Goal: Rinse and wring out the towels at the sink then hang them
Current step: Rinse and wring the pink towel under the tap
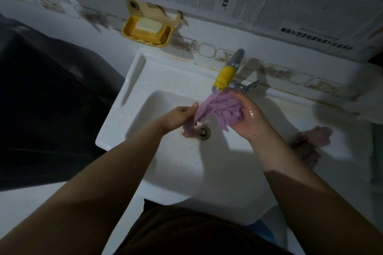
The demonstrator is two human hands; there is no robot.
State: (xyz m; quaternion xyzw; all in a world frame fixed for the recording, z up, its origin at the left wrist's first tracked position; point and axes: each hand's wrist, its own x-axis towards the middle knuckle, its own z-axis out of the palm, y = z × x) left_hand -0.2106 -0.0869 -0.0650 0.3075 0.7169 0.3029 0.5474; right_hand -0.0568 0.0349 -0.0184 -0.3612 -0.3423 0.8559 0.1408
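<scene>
so, the towel runs slantwise between your two hands

right now your left hand sits low over the basin of the sink, fingers curled round the lower, roped end of the purple towel. below that grip a short tail hangs down and touches the basin just beside the drain.

moving right, the towel climbs up and away from you. its long axis goes from low on the left to high on the right, and its middle passes directly under the yellow tap nozzle, where water runs onto it.

further right, your right hand cups the bunched, thicker end, fingers wrapped round the bundle, skin shiny wet. this hand is the higher one and the one closer to the tap; the left is closer to the drain.

by my reading you are rinsing, with wringing not yet started. a twist would want the hands turning opposite ways along that slanted line, kept over the basin.

off at the far right, a second towel lies crumpled on the sink's ledge, apart from both hands, nearer your right arm.
</scene>
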